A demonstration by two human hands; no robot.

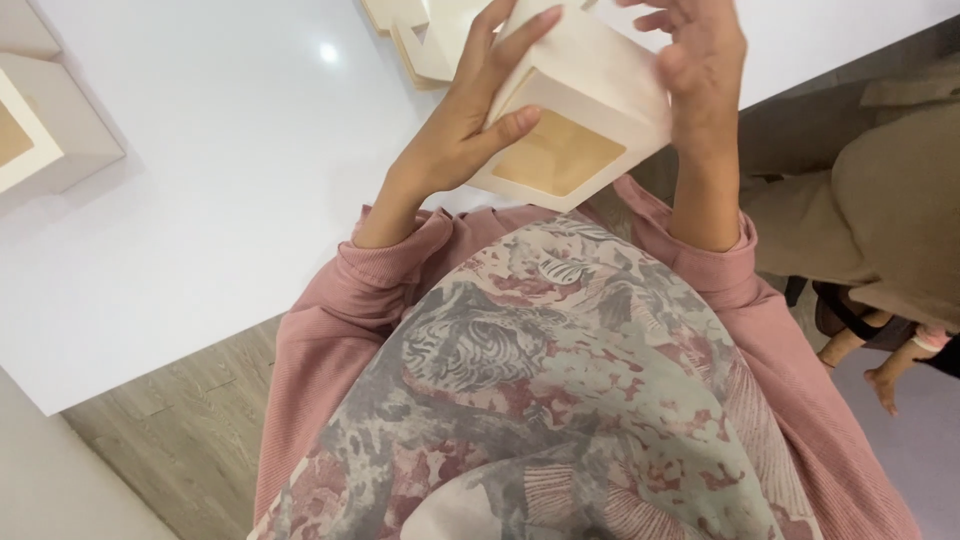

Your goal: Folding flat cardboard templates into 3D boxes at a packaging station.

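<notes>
I see the left hand [460,130] and right hand [700,75] both grasping a white window box [585,110], held up above the near edge of the white table [220,200]; more boxes [40,130] at the left edge; I judge uneven squeezing could crease a panel or dent the window.

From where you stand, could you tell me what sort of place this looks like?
Probably a small packing or craft workspace: both hands hold a cream cardboard window box above a glossy white table, another assembled window box stands at left, and flat unfolded box blanks lie beyond.
</notes>
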